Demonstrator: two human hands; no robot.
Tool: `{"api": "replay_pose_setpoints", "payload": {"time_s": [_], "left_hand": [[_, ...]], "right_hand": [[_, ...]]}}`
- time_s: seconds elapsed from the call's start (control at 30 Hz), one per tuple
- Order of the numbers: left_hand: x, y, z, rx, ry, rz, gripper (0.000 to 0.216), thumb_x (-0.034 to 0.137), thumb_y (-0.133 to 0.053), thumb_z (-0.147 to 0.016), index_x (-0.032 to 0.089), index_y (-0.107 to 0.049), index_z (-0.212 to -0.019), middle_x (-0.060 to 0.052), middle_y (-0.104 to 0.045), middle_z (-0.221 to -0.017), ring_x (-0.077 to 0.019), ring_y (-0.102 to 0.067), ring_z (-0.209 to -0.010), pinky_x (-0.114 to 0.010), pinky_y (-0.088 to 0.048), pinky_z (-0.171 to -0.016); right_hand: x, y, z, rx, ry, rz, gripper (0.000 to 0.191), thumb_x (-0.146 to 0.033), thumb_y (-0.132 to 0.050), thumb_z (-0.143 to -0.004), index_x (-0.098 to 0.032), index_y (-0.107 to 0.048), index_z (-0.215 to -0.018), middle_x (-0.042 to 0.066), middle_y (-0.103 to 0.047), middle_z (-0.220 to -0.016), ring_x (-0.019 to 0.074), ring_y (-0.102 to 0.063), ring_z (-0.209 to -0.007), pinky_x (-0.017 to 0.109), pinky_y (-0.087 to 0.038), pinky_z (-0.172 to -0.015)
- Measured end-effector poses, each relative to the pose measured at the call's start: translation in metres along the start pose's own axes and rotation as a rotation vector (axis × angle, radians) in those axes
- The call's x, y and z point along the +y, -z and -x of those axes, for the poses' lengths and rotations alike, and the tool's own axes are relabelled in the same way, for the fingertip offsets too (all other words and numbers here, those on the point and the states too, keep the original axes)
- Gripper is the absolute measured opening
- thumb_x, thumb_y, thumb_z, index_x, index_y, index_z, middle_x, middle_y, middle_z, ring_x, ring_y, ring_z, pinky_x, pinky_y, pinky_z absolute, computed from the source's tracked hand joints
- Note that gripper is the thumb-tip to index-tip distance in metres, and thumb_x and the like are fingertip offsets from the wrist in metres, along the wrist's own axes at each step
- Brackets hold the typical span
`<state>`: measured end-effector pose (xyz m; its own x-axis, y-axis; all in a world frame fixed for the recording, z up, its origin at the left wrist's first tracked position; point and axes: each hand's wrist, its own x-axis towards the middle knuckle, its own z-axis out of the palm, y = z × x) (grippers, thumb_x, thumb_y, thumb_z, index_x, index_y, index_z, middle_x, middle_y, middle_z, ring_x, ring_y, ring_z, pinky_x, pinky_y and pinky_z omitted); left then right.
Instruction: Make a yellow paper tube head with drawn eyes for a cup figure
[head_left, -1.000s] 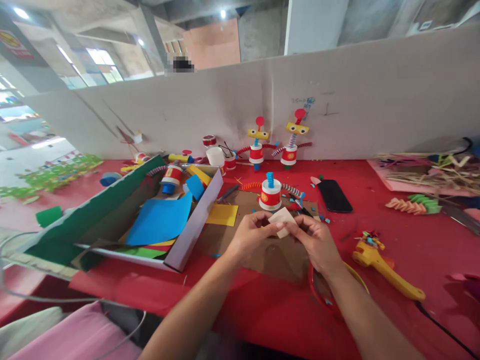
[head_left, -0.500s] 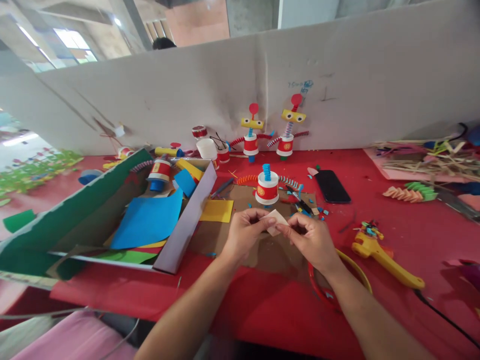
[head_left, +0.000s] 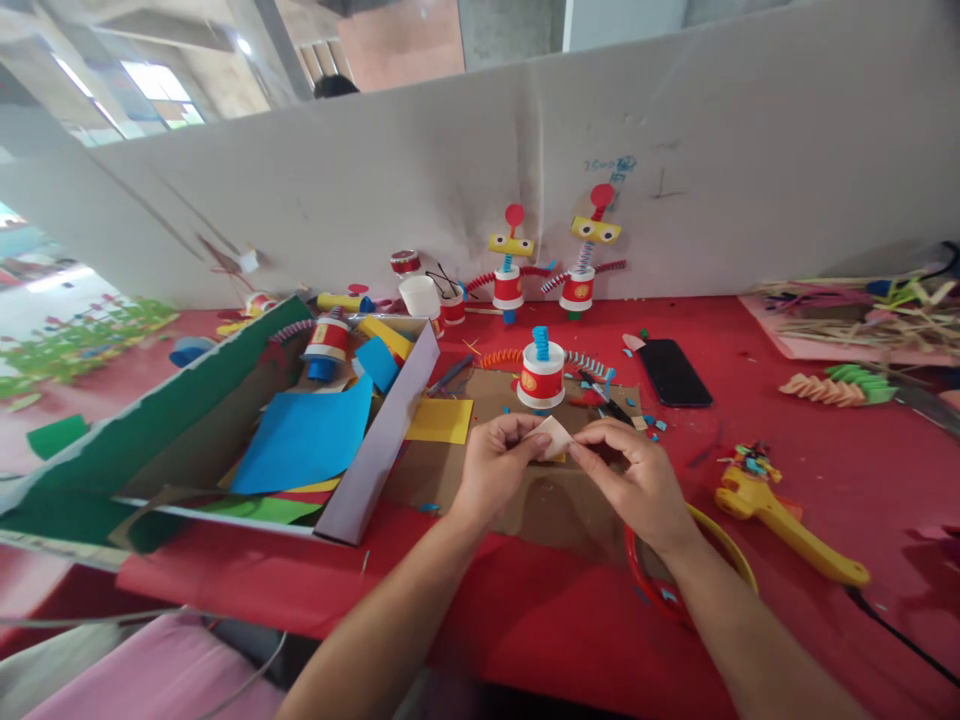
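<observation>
Between my two hands is a small cream piece of paper (head_left: 553, 434), held over a brown cardboard sheet (head_left: 555, 510). My left hand (head_left: 495, 465) pinches its left side between thumb and fingers. At its right edge, my right hand (head_left: 630, 475) has thumb and forefinger closed on it. Just beyond stands a red and white paper-cup figure (head_left: 541, 380) with a blue folded strip on top, an orange folded arm and a pale blue one. Below the paper a bit of yellow shows, mostly hidden.
Left stands an open box (head_left: 379, 440) with coloured paper. Two finished cup figures (head_left: 508, 285) lean near the grey partition (head_left: 375, 190). A phone (head_left: 673, 372), a yellow glue gun (head_left: 795, 535) and a roll of tape (head_left: 724, 540) lie right. Scissors (head_left: 607, 400) rest behind my hands.
The whole view has shifted slightly, so things sit a little further right. My right fingers have moved to the paper's right edge, and more of the paper shows.
</observation>
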<state>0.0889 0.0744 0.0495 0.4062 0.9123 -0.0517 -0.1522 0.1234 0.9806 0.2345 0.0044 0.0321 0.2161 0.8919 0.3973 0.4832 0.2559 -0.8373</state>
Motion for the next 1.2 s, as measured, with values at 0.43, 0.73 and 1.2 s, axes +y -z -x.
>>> {"api": "replay_pose_setpoints", "payload": {"time_s": [0.43,0.73,1.2], "left_hand": [[-0.008,0.001,0.000,-0.025,0.073,0.045,0.022,0.029,-0.081,-0.058,0.013,-0.066,-0.065,0.000,-0.064,-0.060,-0.0089,-0.054,-0.055,-0.021,-0.040,-0.055],[-0.009,0.005,-0.004,-0.087,0.049,0.169,0.021,0.027,-0.081,-0.061,0.013,-0.069,-0.072,0.000,-0.066,-0.061,-0.0079,-0.055,-0.054,-0.019,-0.043,-0.057],[-0.009,0.006,-0.001,-0.072,0.019,0.209,0.015,0.019,-0.082,-0.060,0.015,-0.070,-0.068,0.000,-0.068,-0.068,-0.0105,-0.059,-0.067,-0.023,-0.044,-0.070]], "right_hand": [[0.000,-0.001,0.001,0.016,0.027,0.140,0.034,-0.033,-0.043,-0.095,-0.021,-0.046,-0.064,-0.002,-0.049,-0.058,0.0137,-0.048,-0.058,0.027,-0.035,-0.057],[-0.002,0.001,0.003,-0.018,-0.161,-0.269,0.024,-0.039,-0.048,-0.093,-0.020,-0.059,-0.083,-0.001,-0.057,-0.067,0.0132,-0.054,-0.060,0.024,-0.039,-0.054],[-0.011,0.000,0.004,0.053,0.051,-0.093,0.007,-0.020,-0.061,-0.083,-0.020,-0.062,-0.076,-0.002,-0.059,-0.066,0.0103,-0.052,-0.058,0.022,-0.040,-0.054]]}}
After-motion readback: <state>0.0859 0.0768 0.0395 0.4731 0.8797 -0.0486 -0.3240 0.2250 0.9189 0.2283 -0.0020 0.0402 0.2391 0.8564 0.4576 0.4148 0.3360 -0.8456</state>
